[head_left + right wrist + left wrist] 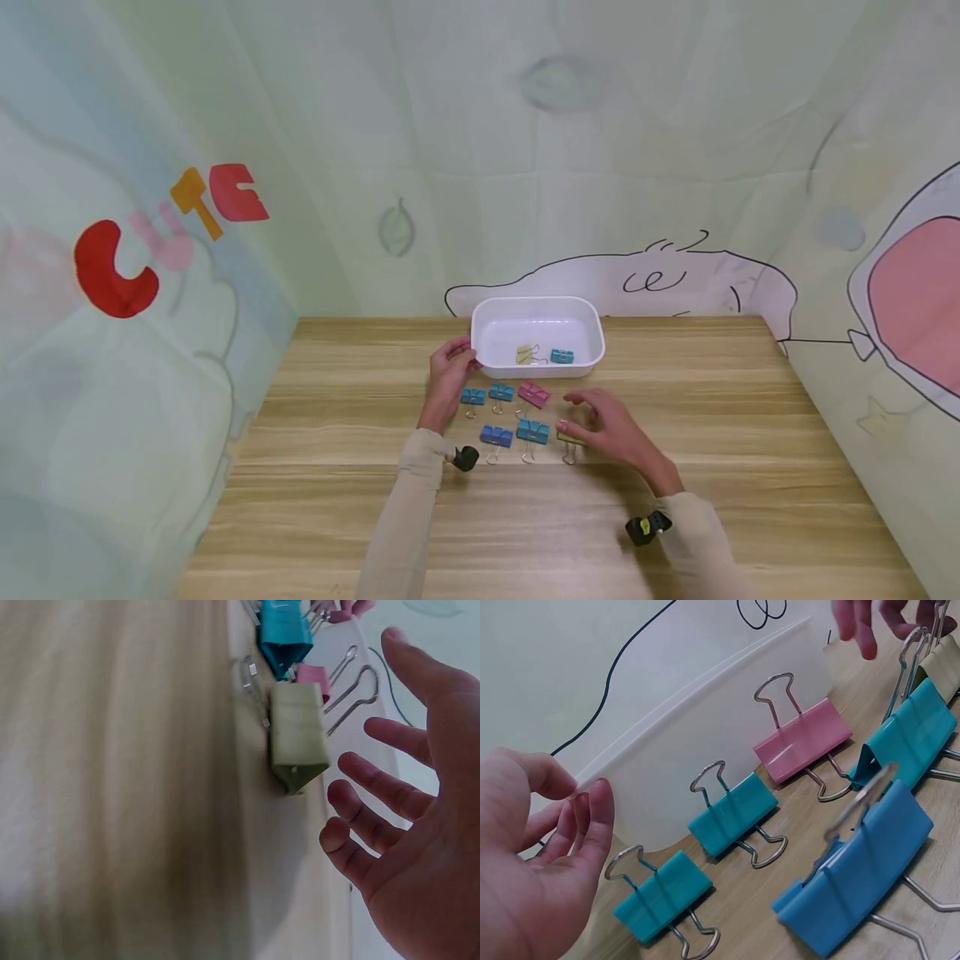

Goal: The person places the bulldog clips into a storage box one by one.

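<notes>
My left hand holds the left end of the white tray, its fingertips at the rim. My right hand hovers beside a pale yellow binder clip, fingers parted and nothing between them. That clip ends the nearer row, after a blue binder clip and a larger teal binder clip. Closer to the tray stand two small teal binder clips and a pink binder clip. Inside the tray lie a yellow binder clip and a teal binder clip.
The wood-grain table meets a printed cloth backdrop right behind the tray. Similar cloth hangs at both sides. The clips stand close together between my two hands, most with wire handles splayed. A small black camera sits on each wrist.
</notes>
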Demonstrator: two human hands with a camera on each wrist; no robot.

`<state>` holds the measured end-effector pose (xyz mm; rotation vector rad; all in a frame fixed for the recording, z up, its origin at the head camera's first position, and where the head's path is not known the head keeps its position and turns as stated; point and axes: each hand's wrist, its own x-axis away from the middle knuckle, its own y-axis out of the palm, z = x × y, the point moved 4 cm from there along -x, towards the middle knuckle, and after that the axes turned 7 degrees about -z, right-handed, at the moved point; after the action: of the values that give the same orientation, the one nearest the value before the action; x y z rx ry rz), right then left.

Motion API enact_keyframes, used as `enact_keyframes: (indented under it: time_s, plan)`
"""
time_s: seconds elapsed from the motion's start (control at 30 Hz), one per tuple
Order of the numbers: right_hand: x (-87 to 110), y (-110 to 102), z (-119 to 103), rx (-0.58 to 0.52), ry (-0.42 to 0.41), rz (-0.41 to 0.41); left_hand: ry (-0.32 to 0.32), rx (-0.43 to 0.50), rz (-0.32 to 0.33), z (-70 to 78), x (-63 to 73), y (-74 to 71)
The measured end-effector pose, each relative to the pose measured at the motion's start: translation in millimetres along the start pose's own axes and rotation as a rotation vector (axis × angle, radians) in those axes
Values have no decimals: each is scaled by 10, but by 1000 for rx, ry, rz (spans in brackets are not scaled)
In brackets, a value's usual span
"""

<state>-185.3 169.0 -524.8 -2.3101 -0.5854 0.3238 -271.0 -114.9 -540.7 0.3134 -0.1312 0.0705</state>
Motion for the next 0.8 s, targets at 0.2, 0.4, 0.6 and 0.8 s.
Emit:
enact_keyframes:
  time_s: [0.2,0.4,0.6,0.8]
  plan:
    - [99,57,90,-17,15,-22,2,3,-1,8,5,2]
    - [150,91,134,-26,14,-41,12,10,4,5,2,0]
    - [177,116,165,22,-24,-19,14,2,3,6,5,9]
    - [204,122,171,53,-79,19,14,3,-5,9,10,7]
